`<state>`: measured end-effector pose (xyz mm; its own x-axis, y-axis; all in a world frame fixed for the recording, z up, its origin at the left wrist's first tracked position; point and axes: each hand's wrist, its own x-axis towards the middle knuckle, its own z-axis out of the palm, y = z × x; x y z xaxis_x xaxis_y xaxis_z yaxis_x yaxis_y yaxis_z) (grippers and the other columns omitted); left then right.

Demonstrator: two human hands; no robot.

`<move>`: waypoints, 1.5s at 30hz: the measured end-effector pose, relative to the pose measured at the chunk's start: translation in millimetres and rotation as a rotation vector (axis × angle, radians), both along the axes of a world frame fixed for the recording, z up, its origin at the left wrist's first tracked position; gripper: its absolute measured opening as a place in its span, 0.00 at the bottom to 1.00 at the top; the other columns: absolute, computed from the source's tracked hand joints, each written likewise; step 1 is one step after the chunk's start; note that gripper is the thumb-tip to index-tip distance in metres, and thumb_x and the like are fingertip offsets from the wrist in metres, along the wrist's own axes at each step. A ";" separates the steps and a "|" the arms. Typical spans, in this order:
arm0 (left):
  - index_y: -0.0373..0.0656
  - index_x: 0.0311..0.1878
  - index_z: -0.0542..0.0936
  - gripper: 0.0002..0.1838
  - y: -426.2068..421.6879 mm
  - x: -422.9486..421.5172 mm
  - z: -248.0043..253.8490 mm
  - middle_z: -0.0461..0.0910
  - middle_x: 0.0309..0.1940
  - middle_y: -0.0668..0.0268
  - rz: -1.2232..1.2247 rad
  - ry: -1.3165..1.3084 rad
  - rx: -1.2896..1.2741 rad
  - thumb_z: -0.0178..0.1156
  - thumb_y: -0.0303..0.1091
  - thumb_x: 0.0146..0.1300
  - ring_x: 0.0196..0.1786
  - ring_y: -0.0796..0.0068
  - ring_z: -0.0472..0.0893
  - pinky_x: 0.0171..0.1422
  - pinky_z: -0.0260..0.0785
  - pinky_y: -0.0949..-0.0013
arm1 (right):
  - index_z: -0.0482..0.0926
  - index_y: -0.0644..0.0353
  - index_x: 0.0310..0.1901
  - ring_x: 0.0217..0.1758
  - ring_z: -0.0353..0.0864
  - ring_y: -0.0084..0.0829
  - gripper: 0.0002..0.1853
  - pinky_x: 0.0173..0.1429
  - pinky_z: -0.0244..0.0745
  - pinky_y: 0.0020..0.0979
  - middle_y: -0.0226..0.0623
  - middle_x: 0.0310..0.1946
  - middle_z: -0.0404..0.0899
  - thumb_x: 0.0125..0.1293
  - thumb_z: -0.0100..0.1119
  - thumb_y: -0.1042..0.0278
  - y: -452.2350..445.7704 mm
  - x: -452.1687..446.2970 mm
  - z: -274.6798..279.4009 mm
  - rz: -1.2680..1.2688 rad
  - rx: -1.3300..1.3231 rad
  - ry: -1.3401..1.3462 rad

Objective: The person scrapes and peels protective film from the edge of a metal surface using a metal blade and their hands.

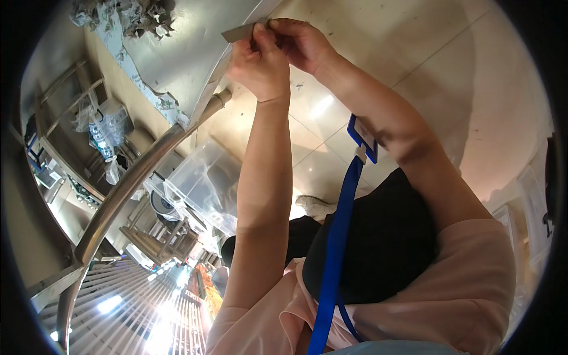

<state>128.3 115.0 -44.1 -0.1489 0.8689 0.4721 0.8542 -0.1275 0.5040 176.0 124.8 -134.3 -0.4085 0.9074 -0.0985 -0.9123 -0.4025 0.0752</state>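
Note:
A thin flat grey strip [238, 33] sticks out from my left hand [258, 66], whose fingers are closed on it beside the edge of a shiny metal sheet [195, 44]. My right hand [303, 46] touches the left one, its fingertips pinched together at the strip's other end. What they hold there is mostly hidden. On the sheet lie crumpled grey scraps [147, 19]. A torn pale-blue layer [127, 64] runs along the sheet's far edge.
A curved metal rail [127, 177] passes below the sheet. Clear plastic boxes [207, 177] stand beyond it, near a metal rack [74, 154] with wrapped goods. A blue lanyard [340, 236] with a badge [362, 139] hangs between my arms over the tiled floor [319, 127].

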 end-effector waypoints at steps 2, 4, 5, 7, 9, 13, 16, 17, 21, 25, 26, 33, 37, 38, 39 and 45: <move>0.37 0.21 0.75 0.08 0.1 1.7 0.0 0.76 0.15 0.64 0.008 -0.001 0.004 0.56 0.29 0.54 0.17 0.73 0.75 0.23 0.67 0.73 | 0.75 0.65 0.36 0.36 0.77 0.28 0.08 0.47 0.72 0.29 0.36 0.32 0.77 0.60 0.51 0.69 -0.4 -0.5 2.7 0.014 -0.020 -0.007; 0.36 0.22 0.76 0.08 -1.5 1.1 0.5 0.77 0.15 0.64 0.032 -0.044 -0.020 0.56 0.29 0.54 0.17 0.74 0.76 0.24 0.67 0.73 | 0.75 0.65 0.36 0.37 0.77 0.28 0.08 0.47 0.72 0.29 0.36 0.32 0.77 0.60 0.51 0.69 0.4 -2.4 -0.7 0.030 0.007 0.006; 0.36 0.22 0.76 0.08 -4.3 -1.9 1.8 0.77 0.16 0.64 0.037 -0.041 -0.018 0.56 0.29 0.55 0.18 0.74 0.76 0.24 0.67 0.73 | 0.75 0.65 0.36 0.37 0.77 0.28 0.08 0.47 0.72 0.29 0.36 0.32 0.77 0.60 0.51 0.69 0.0 -4.7 -1.3 0.041 0.022 0.014; 0.36 0.24 0.76 0.08 -10.3 -10.1 4.4 0.77 0.16 0.64 0.042 -0.039 -0.010 0.56 0.29 0.55 0.18 0.75 0.76 0.25 0.68 0.74 | 0.74 0.66 0.37 0.37 0.77 0.28 0.09 0.46 0.73 0.29 0.36 0.32 0.77 0.61 0.50 0.69 -6.7 -13.4 5.2 0.065 -0.040 -0.032; 0.35 0.24 0.76 0.08 -12.4 -13.6 4.8 0.78 0.16 0.64 0.064 -0.101 -0.028 0.56 0.29 0.56 0.18 0.77 0.75 0.25 0.67 0.75 | 0.73 0.66 0.39 0.37 0.77 0.28 0.09 0.46 0.73 0.29 0.37 0.35 0.76 0.62 0.50 0.69 -8.1 -17.8 10.2 0.129 -0.107 -0.098; 0.34 0.23 0.75 0.10 -15.1 -14.7 7.9 0.77 0.16 0.64 0.103 -0.142 -0.067 0.55 0.30 0.57 0.18 0.78 0.74 0.25 0.67 0.76 | 0.74 0.66 0.37 0.33 0.75 0.27 0.09 0.41 0.73 0.27 0.36 0.30 0.76 0.61 0.51 0.69 -8.7 -20.6 7.9 0.098 -0.045 -0.053; 0.33 0.23 0.75 0.11 -14.1 -15.8 2.9 0.77 0.16 0.64 0.126 -0.220 -0.097 0.55 0.30 0.57 0.19 0.78 0.74 0.25 0.67 0.76 | 0.74 0.66 0.34 0.30 0.74 0.27 0.08 0.39 0.72 0.26 0.35 0.27 0.75 0.61 0.51 0.69 -7.8 -15.4 11.1 0.076 -0.036 -0.095; 0.33 0.23 0.75 0.11 -12.1 -17.3 -1.1 0.77 0.16 0.64 0.117 -0.272 -0.091 0.54 0.30 0.57 0.19 0.78 0.74 0.25 0.67 0.76 | 0.74 0.66 0.33 0.30 0.73 0.26 0.08 0.38 0.71 0.26 0.35 0.26 0.75 0.61 0.51 0.69 -6.9 -13.4 13.5 0.068 -0.039 -0.119; 0.33 0.23 0.75 0.11 -10.5 -11.3 0.3 0.77 0.16 0.63 0.082 -0.405 -0.049 0.54 0.29 0.58 0.19 0.78 0.74 0.25 0.66 0.76 | 0.74 0.68 0.34 0.29 0.74 0.28 0.08 0.39 0.72 0.27 0.38 0.26 0.75 0.61 0.51 0.70 -6.3 -12.8 18.1 0.046 -0.094 -0.144; 0.32 0.23 0.74 0.11 -10.8 -17.5 -4.5 0.77 0.17 0.64 0.094 -0.367 -0.093 0.53 0.28 0.58 0.18 0.79 0.73 0.24 0.65 0.76 | 0.72 0.73 0.38 0.31 0.78 0.33 0.09 0.40 0.75 0.30 0.46 0.30 0.77 0.59 0.51 0.74 -6.3 -14.3 10.8 0.021 -0.092 -0.150; 0.32 0.23 0.74 0.11 -10.6 -17.2 -4.4 0.77 0.17 0.64 0.089 -0.398 -0.094 0.53 0.28 0.58 0.18 0.79 0.73 0.24 0.65 0.76 | 0.72 0.73 0.38 0.31 0.78 0.34 0.10 0.40 0.75 0.31 0.47 0.31 0.77 0.59 0.52 0.74 -5.4 -14.3 11.0 0.019 -0.094 -0.155; 0.29 0.28 0.74 0.07 -10.0 -10.2 -0.4 0.77 0.21 0.61 0.078 -0.532 -0.103 0.51 0.23 0.58 0.21 0.78 0.74 0.25 0.68 0.78 | 0.74 0.69 0.34 0.28 0.73 0.28 0.08 0.36 0.71 0.27 0.37 0.25 0.73 0.60 0.52 0.71 -6.2 -1.1 30.1 0.038 -0.121 -0.280; 0.29 0.28 0.74 0.07 -10.3 -10.3 -2.9 0.77 0.20 0.62 0.096 -0.553 -0.115 0.51 0.24 0.58 0.21 0.78 0.75 0.25 0.68 0.78 | 0.73 0.71 0.35 0.28 0.74 0.28 0.09 0.35 0.72 0.27 0.39 0.25 0.74 0.60 0.52 0.72 -5.1 4.2 35.3 0.040 -0.134 -0.336; 0.30 0.27 0.74 0.08 -10.0 -8.6 -2.7 0.77 0.19 0.62 0.101 -0.577 -0.114 0.51 0.25 0.59 0.20 0.78 0.75 0.26 0.67 0.78 | 0.73 0.71 0.35 0.28 0.74 0.29 0.09 0.35 0.72 0.28 0.39 0.26 0.74 0.60 0.52 0.72 -4.6 5.4 36.3 0.042 -0.133 -0.355; 0.31 0.26 0.74 0.09 -10.4 -7.5 -2.1 0.77 0.19 0.63 0.106 -0.600 -0.115 0.51 0.26 0.60 0.19 0.79 0.74 0.26 0.67 0.77 | 0.73 0.71 0.35 0.28 0.75 0.29 0.09 0.36 0.73 0.28 0.40 0.26 0.75 0.60 0.52 0.72 -5.1 5.8 37.1 0.038 -0.133 -0.368; 0.30 0.27 0.75 0.09 -9.7 -6.3 -1.2 0.77 0.19 0.62 0.092 -0.677 -0.134 0.50 0.26 0.60 0.20 0.78 0.74 0.26 0.68 0.78 | 0.74 0.70 0.36 0.28 0.77 0.29 0.09 0.36 0.74 0.29 0.41 0.27 0.76 0.60 0.52 0.72 -2.6 6.1 32.2 0.009 -0.072 -0.415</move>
<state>122.0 105.4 -45.3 -0.4484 0.8829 0.1391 0.3509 0.0308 0.9359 182.1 122.1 -102.1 -0.3286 0.8890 -0.3191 -0.8677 -0.4175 -0.2698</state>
